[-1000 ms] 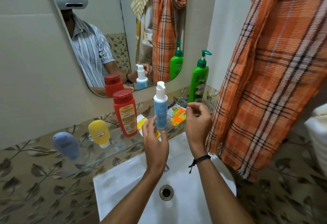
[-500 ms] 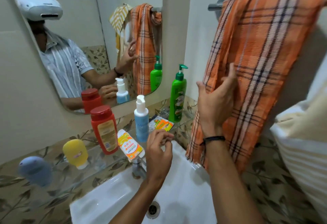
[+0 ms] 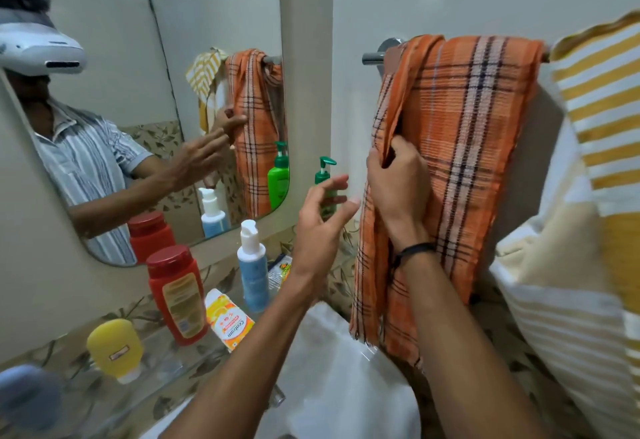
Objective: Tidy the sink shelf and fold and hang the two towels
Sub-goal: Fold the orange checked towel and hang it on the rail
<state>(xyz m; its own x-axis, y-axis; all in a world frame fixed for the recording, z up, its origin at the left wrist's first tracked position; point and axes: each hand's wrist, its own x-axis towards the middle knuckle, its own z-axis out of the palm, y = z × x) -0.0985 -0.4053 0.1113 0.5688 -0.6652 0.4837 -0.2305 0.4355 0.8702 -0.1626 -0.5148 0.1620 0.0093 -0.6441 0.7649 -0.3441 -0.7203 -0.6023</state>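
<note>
Now, orange towel: soft, light, bunched over rail; likely slides off easily.
Right hand: fingers pinching its left edge.
Left hand: fingers spread, empty.

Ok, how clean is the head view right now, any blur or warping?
Head view: left hand smeared by motion; right hand on the orange towel is sharp. Wide-angle warping bends the frame edges, stretching the striped towel and blurring the blue bottle. Soft, even light, no harsh glare.

Bare forearms, black band on right wrist, perhaps cord.
</note>
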